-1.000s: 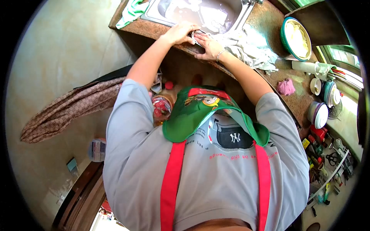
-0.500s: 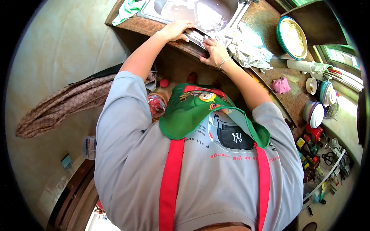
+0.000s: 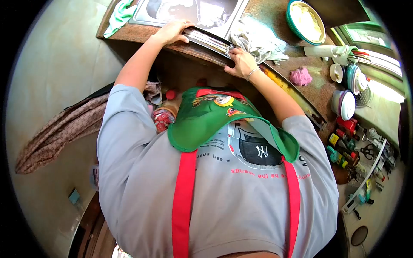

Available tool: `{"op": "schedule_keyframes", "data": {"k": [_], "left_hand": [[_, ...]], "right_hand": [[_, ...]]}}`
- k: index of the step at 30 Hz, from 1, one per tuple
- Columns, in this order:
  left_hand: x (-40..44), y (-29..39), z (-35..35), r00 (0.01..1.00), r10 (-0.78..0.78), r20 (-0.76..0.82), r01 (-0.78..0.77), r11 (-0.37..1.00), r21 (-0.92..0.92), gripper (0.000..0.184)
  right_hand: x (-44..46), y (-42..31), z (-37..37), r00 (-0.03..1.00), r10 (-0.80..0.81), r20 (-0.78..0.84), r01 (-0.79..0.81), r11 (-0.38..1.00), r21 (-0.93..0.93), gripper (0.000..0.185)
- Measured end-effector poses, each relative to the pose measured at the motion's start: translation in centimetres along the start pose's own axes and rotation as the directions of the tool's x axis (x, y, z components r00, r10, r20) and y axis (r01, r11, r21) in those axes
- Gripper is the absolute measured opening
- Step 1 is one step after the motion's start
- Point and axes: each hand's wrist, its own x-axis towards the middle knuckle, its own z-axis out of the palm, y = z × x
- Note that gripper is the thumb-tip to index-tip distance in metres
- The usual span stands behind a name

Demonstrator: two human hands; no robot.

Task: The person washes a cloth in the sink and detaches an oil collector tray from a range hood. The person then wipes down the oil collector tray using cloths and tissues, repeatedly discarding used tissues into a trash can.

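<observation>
1. Left hand (image 3: 174,32) of mine curls round one end of a long dark-edged piece (image 3: 208,41), fingers over the far side and thumb toward me.
2. My right hand (image 3: 241,63) has its fingertips on the other end, thumb spread out; I cannot tell whether it grips or only rests.
3. That piece lies between my two hands along the counter's (image 3: 269,15) front edge, with pale, shiny strips inside; what exactly it is, I cannot tell.
4. Just beyond my left hand is the sink (image 3: 140,16), and a green cloth (image 3: 119,18) hangs to its left.
5. Just beyond my right hand lies a crumpled pale cloth (image 3: 258,43); farther right sits a pink cloth (image 3: 300,76).
</observation>
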Motion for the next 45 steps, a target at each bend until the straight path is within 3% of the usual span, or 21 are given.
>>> {"op": "schedule_keyframes", "data": {"k": [2,4,6,9,10,12,14,18,19,22,26,28,30,31,32,34,36,38,39,42,45], "left_hand": [[0.0,0.0,-0.3,1.000,-0.029,0.005,0.029,1.000,0.006,0.074],[0.2,-0.3,0.2,1.000,-0.016,-0.009,0.016,1.000,0.024,0.074],[0.2,0.0,0.0,1.000,-0.020,0.018,0.020,1.000,0.004,0.074],[0.4,-0.2,0.6,0.999,-0.042,0.019,0.042,0.999,-0.006,0.075],[0.5,0.0,0.9,0.999,-0.035,0.025,0.035,0.999,-0.007,0.075],[0.4,1.5,0.6,0.999,-0.036,-0.003,0.037,0.995,0.093,0.077],[0.6,4.7,0.8,0.986,-0.163,0.018,0.160,0.978,0.133,0.077],[0.5,9.2,3.5,0.984,0.010,-0.179,0.029,0.977,0.212,0.062],[0.6,10.3,3.9,0.983,0.019,-0.184,0.008,0.990,0.143,0.063],[1.3,11.7,5.1,0.980,0.074,-0.186,-0.071,0.997,0.022,0.064],[2.3,12.8,5.6,0.959,0.151,-0.239,-0.154,0.988,0.004,0.051],[2.4,13.2,5.7,0.947,0.185,-0.263,-0.193,0.981,-0.006,0.045],[2.5,14.0,5.6,0.960,0.148,-0.239,-0.179,0.977,-0.114,0.035],[2.7,14.1,6.0,0.949,0.178,-0.260,-0.215,0.969,-0.122,0.032],[2.7,14.1,6.4,0.948,0.191,-0.254,-0.224,0.969,-0.106,0.030],[3.0,14.3,7.2,0.903,0.209,-0.374,-0.272,0.955,-0.122,0.032],[3.2,14.8,6.2,0.926,0.181,-0.333,-0.234,0.964,-0.127,0.052],[3.6,14.9,5.7,0.888,0.178,-0.424,-0.204,0.979,-0.017,0.081],[4.0,13.9,6.2,0.907,0.164,-0.388,-0.189,0.982,-0.027,0.101],[4.7,12.0,7.3,0.936,0.162,-0.313,-0.165,0.986,0.016,0.101],[4.8,11.5,7.9,0.930,0.169,-0.325,-0.155,0.986,0.069,0.093]], "right_hand": [[0.3,0.3,-0.4,1.000,0.008,0.023,-0.007,1.000,-0.029,0.049],[0.6,0.8,-0.7,0.998,-0.017,0.062,0.010,0.994,0.107,0.044],[0.2,0.5,-1.9,0.996,-0.002,-0.095,0.035,0.935,0.353,0.038],[-1.0,1.7,-5.0,0.955,0.147,-0.259,-0.008,0.882,0.471,0.030],[-1.1,2.9,-6.2,0.955,0.237,-0.179,-0.096,0.816,0.571,0.029],[-1.9,8.1,-5.8,0.972,0.202,-0.119,-0.179,0.967,0.183,0.031],[-3.1,10.9,-5.7,0.974,0.223,-0.022,-0.223,0.975,0.012,0.034],[-4.3,14.2,-2.4,0.972,0.112,-0.206,-0.117,0.993,-0.014,0.028],[-4.2,13.9,-3.3,0.968,0.245,-0.050,-0.248,0.966,-0.071,0.023],[-4.7,13.6,-4.7,0.929,0.336,-0.155,-0.326,0.941,0.085,0.020],[-6.9,11.5,-9.8,0.853,0.022,-0.521,-0.060,0.997,-0.056,0.022],[-8.4,10.6,-10.4,0.834,0.015,-0.551,-0.088,0.990,-0.106,0.018],[-9.6,10.7,-10.0,0.877,0.406,-0.257,-0.414,0.910,0.024,0.018],[-9.6,11.4,-9.3,0.807,0.588,0.046,-0.583,0.808,-0.087,0.023],[-9.5,11.0,-8.6,0.811,0.583,0.043,-0.579,0.811,-0.080,0.023],[-9.5,10.0,-7.2,0.877,0.410,-0.253,-0.411,0.910,0.049,0.032],[-7.3,6.8,-7.5,0.974,0.105,-0.202,-0.057,0.971,0.230,0.049],[-5.0,4.4,-5.8,0.967,-0.213,-0.140,0.221,0.974,0.044,0.062],[-4.2,3.4,-5.2,0.975,-0.218,-0.051,0.219,0.976,0.009,0.067],[-2.6,3.2,-2.1,0.976,-0.216,-0.036,0.205,0.959,-0.194,0.072],[-2.1,3.3,-0.3,0.997,-0.073,-0.038,0.067,0.986,-0.150,0.049]]}}
